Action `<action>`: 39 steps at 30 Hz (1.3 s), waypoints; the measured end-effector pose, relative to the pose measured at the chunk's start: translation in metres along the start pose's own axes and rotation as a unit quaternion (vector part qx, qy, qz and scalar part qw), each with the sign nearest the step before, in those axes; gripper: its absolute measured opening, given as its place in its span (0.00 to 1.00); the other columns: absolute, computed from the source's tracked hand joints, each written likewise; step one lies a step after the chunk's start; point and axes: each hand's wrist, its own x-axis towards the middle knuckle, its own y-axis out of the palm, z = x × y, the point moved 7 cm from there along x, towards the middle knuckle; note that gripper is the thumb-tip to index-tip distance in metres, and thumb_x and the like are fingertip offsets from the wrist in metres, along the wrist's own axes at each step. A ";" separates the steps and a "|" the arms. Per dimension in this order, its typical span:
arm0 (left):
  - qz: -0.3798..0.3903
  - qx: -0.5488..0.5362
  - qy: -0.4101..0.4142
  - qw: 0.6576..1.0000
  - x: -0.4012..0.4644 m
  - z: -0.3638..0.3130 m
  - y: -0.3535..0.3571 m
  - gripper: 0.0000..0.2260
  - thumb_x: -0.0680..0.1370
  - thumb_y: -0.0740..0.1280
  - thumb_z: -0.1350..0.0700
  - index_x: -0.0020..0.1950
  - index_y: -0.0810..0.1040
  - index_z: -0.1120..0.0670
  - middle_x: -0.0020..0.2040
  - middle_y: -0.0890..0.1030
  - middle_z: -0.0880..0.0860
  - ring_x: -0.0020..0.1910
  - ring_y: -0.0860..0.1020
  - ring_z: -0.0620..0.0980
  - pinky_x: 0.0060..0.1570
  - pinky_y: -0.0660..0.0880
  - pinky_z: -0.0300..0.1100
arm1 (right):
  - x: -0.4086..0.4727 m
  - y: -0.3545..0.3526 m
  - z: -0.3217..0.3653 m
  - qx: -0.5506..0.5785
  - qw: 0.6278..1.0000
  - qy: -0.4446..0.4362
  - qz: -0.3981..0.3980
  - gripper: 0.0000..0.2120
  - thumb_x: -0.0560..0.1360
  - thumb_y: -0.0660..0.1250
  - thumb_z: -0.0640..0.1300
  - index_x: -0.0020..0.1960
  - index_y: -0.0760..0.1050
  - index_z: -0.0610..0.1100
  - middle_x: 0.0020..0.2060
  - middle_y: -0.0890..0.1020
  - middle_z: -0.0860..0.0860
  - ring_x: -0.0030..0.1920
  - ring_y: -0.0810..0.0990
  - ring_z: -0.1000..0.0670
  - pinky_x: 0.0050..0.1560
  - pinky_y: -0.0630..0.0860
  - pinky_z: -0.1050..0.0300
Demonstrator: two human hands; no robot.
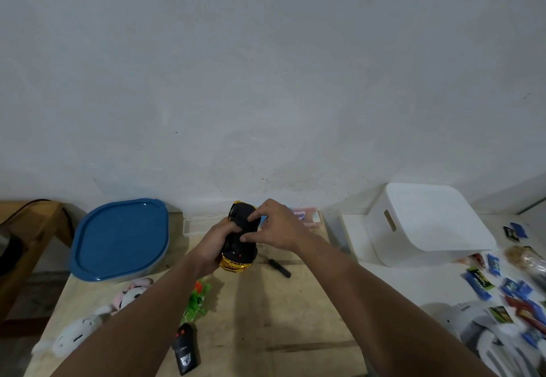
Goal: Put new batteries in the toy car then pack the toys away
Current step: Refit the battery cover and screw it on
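The gold toy car (236, 263) is held upside down above the wooden table (295, 317), its black underside facing me. My left hand (217, 242) grips the car's left side. My right hand (279, 226) rests on the underside, thumb and fingertips pressing near the middle; I cannot tell whether it holds a battery. A black screwdriver (280, 268) lies on the table just right of the car. The black remote control (185, 349) lies near the front edge. A battery pack (307, 215) sits behind my right hand.
A blue-lidded container (121, 239) stands at the back left. Plush toys (88, 323) and a green plastic toy (197, 302) lie at the left front. A clear tray (196, 224) sits behind the car. A white bin (425, 223) and scattered packets (508, 285) are on the right.
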 end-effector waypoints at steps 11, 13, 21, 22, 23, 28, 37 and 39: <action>0.006 -0.031 -0.018 0.999 -0.006 -0.001 0.010 0.29 0.66 0.63 0.59 0.68 0.73 0.61 0.46 0.80 0.61 0.40 0.80 0.57 0.38 0.78 0.45 | -0.005 0.004 0.001 -0.048 0.998 -0.021 -0.026 0.26 0.68 0.76 0.62 0.62 0.79 0.52 0.53 0.75 0.54 0.50 0.77 0.52 0.52 0.77 0.50; 0.008 -0.029 -0.018 0.999 -0.005 0.000 0.009 0.28 0.67 0.63 0.59 0.68 0.74 0.61 0.45 0.80 0.60 0.39 0.80 0.56 0.37 0.77 0.44 | -0.005 0.005 -0.001 -0.042 0.999 -0.017 -0.025 0.25 0.69 0.76 0.62 0.61 0.79 0.52 0.53 0.75 0.54 0.50 0.77 0.53 0.52 0.78 0.50; -0.001 -0.038 -0.006 0.999 -0.002 0.004 0.009 0.17 0.80 0.58 0.67 0.68 0.74 0.61 0.42 0.83 0.59 0.37 0.83 0.55 0.35 0.79 0.44 | -0.005 0.009 -0.011 0.018 1.000 0.005 -0.010 0.21 0.69 0.77 0.59 0.59 0.81 0.54 0.53 0.76 0.55 0.47 0.80 0.54 0.51 0.79 0.53; -0.011 -0.046 -0.001 0.999 -0.001 0.005 0.007 0.17 0.80 0.59 0.67 0.68 0.75 0.60 0.44 0.83 0.59 0.39 0.83 0.56 0.36 0.80 0.45 | -0.005 0.010 -0.013 0.036 0.999 0.006 -0.009 0.21 0.69 0.77 0.58 0.59 0.81 0.53 0.53 0.76 0.55 0.48 0.80 0.54 0.51 0.79 0.55; -0.023 -0.056 0.002 0.998 0.000 0.006 0.004 0.17 0.81 0.60 0.67 0.69 0.75 0.58 0.46 0.84 0.60 0.40 0.84 0.57 0.37 0.80 0.46 | -0.006 0.010 -0.015 0.066 0.998 0.008 -0.021 0.19 0.70 0.77 0.57 0.58 0.81 0.52 0.53 0.77 0.55 0.47 0.81 0.55 0.50 0.79 0.58; -0.062 -0.089 -0.011 0.994 0.007 0.018 -0.013 0.18 0.81 0.63 0.63 0.72 0.72 0.56 0.53 0.83 0.63 0.46 0.83 0.61 0.44 0.81 0.50 | -0.015 0.002 -0.053 0.196 0.961 0.074 -0.182 0.03 0.78 0.71 0.48 0.48 0.82 0.50 0.44 0.83 0.58 0.45 0.82 0.59 0.48 0.79 0.63; -0.129 -0.106 -0.038 0.985 0.016 0.061 -0.034 0.13 0.83 0.66 0.57 0.67 0.76 0.53 0.58 0.84 0.62 0.48 0.84 0.61 0.51 0.81 0.56 | -0.033 0.093 -0.171 -0.062 0.979 0.193 0.030 0.23 0.76 0.68 0.46 0.71 0.73 0.51 0.64 0.78 0.48 0.63 0.77 0.46 0.65 0.74 0.50; -0.141 -0.100 -0.051 0.984 0.017 0.075 -0.040 0.12 0.83 0.66 0.57 0.67 0.76 0.53 0.55 0.85 0.61 0.45 0.85 0.59 0.47 0.81 0.53 | -0.038 0.121 -0.184 -0.095 0.977 0.178 0.074 0.26 0.75 0.65 0.46 0.72 0.70 0.57 0.63 0.76 0.48 0.64 0.76 0.43 0.63 0.76 0.46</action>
